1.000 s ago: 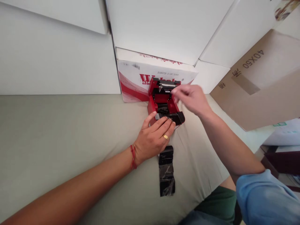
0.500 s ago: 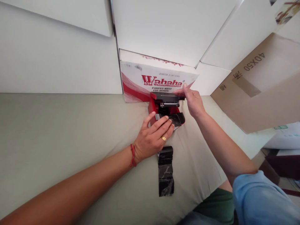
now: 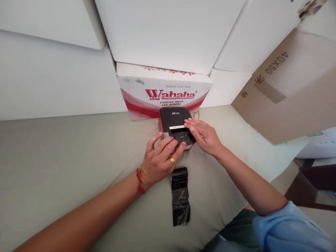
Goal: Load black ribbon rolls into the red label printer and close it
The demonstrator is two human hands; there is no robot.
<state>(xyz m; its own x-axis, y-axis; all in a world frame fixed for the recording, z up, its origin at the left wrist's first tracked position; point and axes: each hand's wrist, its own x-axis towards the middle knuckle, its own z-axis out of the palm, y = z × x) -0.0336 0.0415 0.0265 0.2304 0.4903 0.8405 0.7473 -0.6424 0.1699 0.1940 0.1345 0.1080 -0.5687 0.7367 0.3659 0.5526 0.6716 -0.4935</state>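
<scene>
A small red and black label printer [image 3: 173,119] stands on the cloth-covered surface, its black lid down. Black film [image 3: 181,137] lies over its front opening, below a white label strip on the lid. My left hand [image 3: 160,157], with a gold ring and a red wrist cord, rests its spread fingers on the film and the printer's front edge. Flat on the right side of the lid lies my right hand [image 3: 204,135], fingers stretched out. Nearer to me, a roll of black film [image 3: 180,196] lies partly unrolled.
Directly behind the printer sits a white and red Wahaha water carton [image 3: 168,87]. White panels [image 3: 168,31] rise behind it. A large brown cardboard box [image 3: 286,87] leans at the right. Pale green cloth [image 3: 65,168] covers the surface.
The printer's lid was raised with its inside showing; now it is down. My right hand has moved from behind the lid onto its top. My left hand stays at the front.
</scene>
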